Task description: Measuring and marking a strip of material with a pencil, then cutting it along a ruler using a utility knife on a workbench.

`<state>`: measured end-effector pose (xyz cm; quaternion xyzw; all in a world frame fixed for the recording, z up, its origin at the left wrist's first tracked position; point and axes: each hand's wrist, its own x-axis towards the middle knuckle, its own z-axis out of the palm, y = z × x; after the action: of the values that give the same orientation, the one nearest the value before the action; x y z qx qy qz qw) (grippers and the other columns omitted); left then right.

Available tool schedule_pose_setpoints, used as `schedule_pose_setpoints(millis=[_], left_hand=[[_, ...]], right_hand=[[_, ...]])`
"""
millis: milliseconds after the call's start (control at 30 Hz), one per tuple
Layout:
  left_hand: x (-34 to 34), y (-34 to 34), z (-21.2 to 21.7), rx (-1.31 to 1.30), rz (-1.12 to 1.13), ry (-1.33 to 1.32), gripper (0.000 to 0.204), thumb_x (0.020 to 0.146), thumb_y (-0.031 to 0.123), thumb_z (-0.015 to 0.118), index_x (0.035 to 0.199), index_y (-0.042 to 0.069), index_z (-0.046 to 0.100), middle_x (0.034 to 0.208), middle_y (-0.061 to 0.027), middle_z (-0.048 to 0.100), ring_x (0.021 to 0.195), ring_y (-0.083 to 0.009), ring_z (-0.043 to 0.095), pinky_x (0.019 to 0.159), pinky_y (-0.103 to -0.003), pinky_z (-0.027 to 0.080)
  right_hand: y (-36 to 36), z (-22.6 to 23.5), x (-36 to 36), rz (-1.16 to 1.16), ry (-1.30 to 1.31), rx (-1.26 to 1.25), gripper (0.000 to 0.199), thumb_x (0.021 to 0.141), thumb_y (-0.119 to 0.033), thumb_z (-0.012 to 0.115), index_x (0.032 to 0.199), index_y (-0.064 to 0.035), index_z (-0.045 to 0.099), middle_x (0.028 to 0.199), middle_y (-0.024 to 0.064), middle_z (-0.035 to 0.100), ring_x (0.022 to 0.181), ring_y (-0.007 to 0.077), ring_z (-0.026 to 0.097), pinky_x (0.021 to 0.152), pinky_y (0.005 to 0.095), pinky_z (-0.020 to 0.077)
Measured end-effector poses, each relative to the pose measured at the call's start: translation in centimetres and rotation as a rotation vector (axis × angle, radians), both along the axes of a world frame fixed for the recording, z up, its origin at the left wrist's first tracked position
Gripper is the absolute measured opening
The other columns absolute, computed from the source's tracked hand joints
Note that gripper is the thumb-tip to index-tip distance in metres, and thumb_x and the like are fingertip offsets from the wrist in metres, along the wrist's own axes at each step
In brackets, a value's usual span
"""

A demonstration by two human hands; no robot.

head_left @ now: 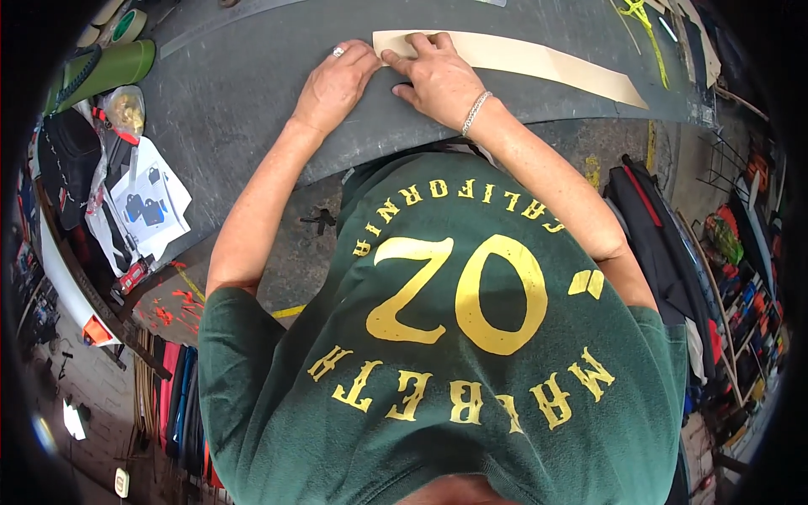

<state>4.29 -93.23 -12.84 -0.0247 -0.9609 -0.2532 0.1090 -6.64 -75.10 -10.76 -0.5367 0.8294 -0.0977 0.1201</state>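
A long tan strip of paper or card [539,61] lies across the dark grey work table [252,93]. It has a squared left end and tapers to a point at the right. My right hand [439,82], with a chain bracelet at the wrist, rests on the strip near its left end, fingers spread and pressing down. Right beside that end is my left hand [338,82], a ring on one finger. Its fingers are curled together with the tips at the strip's edge; anything between them is hidden.
At the table's left are a green roll [105,76], a tape roll [129,27], a black pouch [69,147] and a printed sheet [151,202]. Yellow cord [648,34] lies at the far right. Dark fabric [644,210] hangs at right; fabric rolls [177,379] stand lower left.
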Motion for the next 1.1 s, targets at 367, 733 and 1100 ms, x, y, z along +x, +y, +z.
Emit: schedule_pose_setpoints(millis=[367, 733, 1100], left_hand=[[-1.6, 0.4, -0.2, -0.113, 0.168, 0.044, 0.009, 0.091, 0.014, 0.071, 0.098, 0.01, 0.074, 0.1, -0.0004, 0.071, 0.104, -0.0256, 0.065, 0.087, -0.038, 0.055], [-2.7, -1.1, -1.2, 0.013, 0.198, -0.006, 0.019, 0.094, 0.024, 0.07, 0.111, 0.019, 0.077, 0.114, 0.0004, 0.07, 0.112, -0.0266, 0.063, 0.096, -0.042, 0.05], [-1.4, -1.9, -2.4, -0.08, 0.225, -0.055, 0.035, 0.094, 0.043, 0.069, 0.128, 0.034, 0.072, 0.142, 0.0002, 0.058, 0.145, -0.0269, 0.04, 0.125, -0.056, 0.016]], right_hand=[[0.1, -0.2, 0.2, -0.006, 0.011, -0.022, 0.056, 0.087, -0.029, 0.075, 0.139, -0.0125, 0.063, 0.133, 0.0169, 0.057, 0.118, 0.0375, 0.051, 0.107, 0.0427, 0.0442], [0.2, 0.8, 0.2, -0.027, -0.004, -0.02, 0.05, 0.087, -0.03, 0.075, 0.133, -0.013, 0.068, 0.133, 0.0164, 0.059, 0.119, 0.0374, 0.053, 0.106, 0.0421, 0.0463], [3.7, -3.6, -21.7, -0.198, 0.325, -0.186, 0.023, 0.097, -0.024, 0.06, 0.098, -0.0029, 0.067, 0.087, 0.025, 0.066, 0.086, 0.0426, 0.065, 0.08, 0.0539, 0.0524]])
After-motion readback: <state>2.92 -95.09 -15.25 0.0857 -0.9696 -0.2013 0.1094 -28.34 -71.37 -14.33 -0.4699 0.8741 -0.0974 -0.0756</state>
